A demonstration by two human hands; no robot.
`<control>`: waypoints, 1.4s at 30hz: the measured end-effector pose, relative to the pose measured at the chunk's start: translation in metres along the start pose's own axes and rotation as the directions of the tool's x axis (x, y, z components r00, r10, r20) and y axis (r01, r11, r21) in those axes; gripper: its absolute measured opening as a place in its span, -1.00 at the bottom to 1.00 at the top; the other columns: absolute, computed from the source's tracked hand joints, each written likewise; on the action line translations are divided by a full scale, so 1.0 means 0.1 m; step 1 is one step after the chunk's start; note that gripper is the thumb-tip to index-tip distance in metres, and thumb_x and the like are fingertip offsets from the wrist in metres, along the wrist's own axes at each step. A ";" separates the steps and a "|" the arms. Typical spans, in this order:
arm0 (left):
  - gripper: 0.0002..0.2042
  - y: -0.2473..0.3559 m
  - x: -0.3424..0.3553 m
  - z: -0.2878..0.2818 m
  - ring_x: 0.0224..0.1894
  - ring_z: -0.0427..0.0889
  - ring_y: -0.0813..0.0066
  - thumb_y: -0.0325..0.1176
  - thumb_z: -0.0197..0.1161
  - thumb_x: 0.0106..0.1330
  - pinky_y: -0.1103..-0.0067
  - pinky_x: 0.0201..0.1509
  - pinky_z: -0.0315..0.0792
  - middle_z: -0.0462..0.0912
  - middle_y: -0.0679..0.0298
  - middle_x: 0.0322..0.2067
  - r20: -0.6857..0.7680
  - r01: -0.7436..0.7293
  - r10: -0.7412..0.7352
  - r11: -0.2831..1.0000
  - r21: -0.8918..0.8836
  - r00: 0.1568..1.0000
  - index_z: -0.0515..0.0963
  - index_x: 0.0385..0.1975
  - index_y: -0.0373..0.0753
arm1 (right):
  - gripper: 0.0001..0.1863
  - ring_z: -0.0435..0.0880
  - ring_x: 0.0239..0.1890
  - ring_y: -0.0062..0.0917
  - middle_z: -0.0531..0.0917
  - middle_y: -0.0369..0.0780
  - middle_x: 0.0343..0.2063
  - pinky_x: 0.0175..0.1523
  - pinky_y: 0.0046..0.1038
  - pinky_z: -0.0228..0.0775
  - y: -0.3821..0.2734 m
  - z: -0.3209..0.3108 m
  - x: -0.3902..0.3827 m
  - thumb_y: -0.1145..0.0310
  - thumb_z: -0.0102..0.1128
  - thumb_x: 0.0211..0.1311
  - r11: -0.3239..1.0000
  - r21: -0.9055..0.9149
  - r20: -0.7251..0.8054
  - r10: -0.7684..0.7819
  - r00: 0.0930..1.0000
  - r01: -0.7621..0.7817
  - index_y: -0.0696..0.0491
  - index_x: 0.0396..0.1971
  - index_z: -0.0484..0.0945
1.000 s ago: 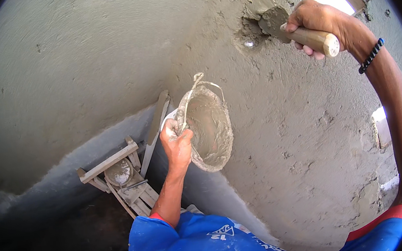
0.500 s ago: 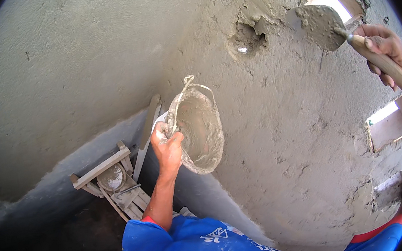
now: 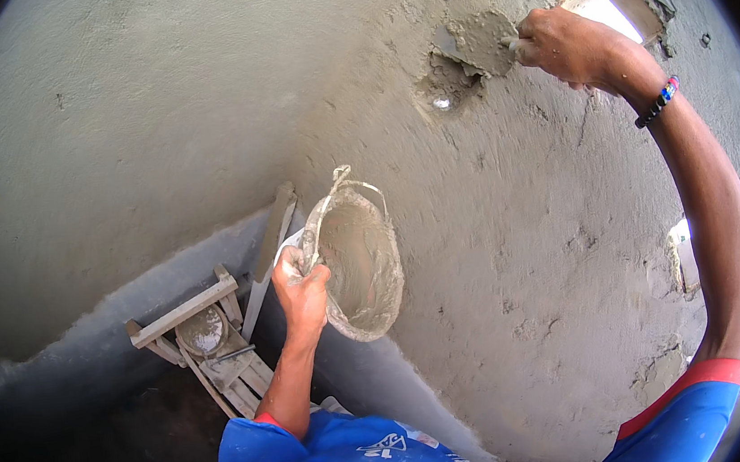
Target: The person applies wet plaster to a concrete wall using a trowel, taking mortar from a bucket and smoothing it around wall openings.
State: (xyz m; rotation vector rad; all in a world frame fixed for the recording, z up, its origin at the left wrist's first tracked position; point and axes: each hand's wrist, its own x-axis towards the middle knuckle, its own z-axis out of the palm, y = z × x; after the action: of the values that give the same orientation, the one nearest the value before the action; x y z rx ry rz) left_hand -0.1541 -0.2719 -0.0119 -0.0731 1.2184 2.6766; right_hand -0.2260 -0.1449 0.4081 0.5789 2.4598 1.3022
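My left hand [image 3: 302, 294] is closed round the rim of a mortar-caked bucket [image 3: 362, 259], tilted so that its inside faces me. Wet grey mortar coats its walls, and its handle stands up at the top. High on the right, my right hand [image 3: 556, 47] grips a trowel [image 3: 484, 43]; the wooden handle seen earlier is now covered by the fingers. Mortar covers the trowel's blade, which lies at the upper edge of a rough hole [image 3: 446, 80] in the wall. Whether the blade touches the wall I cannot tell.
Grey plaster covers the wall [image 3: 495, 218]. A square opening [image 3: 613, 7] lets in light beside my right hand; another [image 3: 684, 254] is partly behind my forearm. Lower left, a wooden stand [image 3: 185, 314] holds a round mortar-smeared container [image 3: 203, 331]. A plank [image 3: 268, 251] leans in the corner.
My right hand has swung left with the trowel, bringing its loaded blade from beside the square opening to the hole. My left hand and the bucket have dropped slightly.
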 end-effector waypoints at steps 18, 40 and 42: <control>-0.77 0.10 -0.04 0.01 -0.40 0.41 0.65 -0.74 0.07 -0.10 0.67 -0.27 0.33 0.42 0.42 -0.48 -0.019 0.028 -0.027 0.996 0.086 0.999 0.36 -0.49 -0.23 | -0.58 0.48 -0.63 -0.65 0.52 -0.22 -0.43 -0.56 -0.52 0.42 1.12 0.43 -0.97 0.13 -0.04 0.40 0.880 0.431 -0.174 0.298 0.938 -0.200 0.12 0.06 0.44; -0.79 0.45 0.01 0.01 -0.43 0.39 0.72 -0.75 0.07 -0.11 0.73 -0.33 0.30 0.47 0.41 -0.46 0.251 0.053 -0.063 0.998 0.047 0.966 0.43 -0.48 -0.29 | -0.72 0.54 -0.47 0.06 0.50 0.08 -0.66 -0.33 -0.10 0.38 -1.04 2.36 -1.17 0.49 0.07 0.08 0.484 0.751 -0.136 -0.553 0.822 0.450 0.29 -0.20 0.39; -0.79 0.58 -0.01 0.16 -0.49 0.35 0.74 -0.71 0.10 -0.13 0.74 -0.40 0.25 0.43 0.44 -0.53 0.244 0.080 -0.091 0.995 0.055 0.965 0.37 -0.53 -0.22 | -0.76 0.56 -0.48 0.02 0.50 0.07 -0.67 -0.36 -0.10 0.39 -1.20 2.24 -1.10 0.51 0.06 0.08 0.539 0.706 -0.132 -0.537 0.833 0.459 0.30 -0.25 0.40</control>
State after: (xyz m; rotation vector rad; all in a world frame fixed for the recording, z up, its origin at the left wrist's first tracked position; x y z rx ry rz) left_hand -0.1645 -0.2969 0.0420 0.2032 1.1671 2.4929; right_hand -0.0571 -0.0983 0.1933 0.0370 2.6886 0.0367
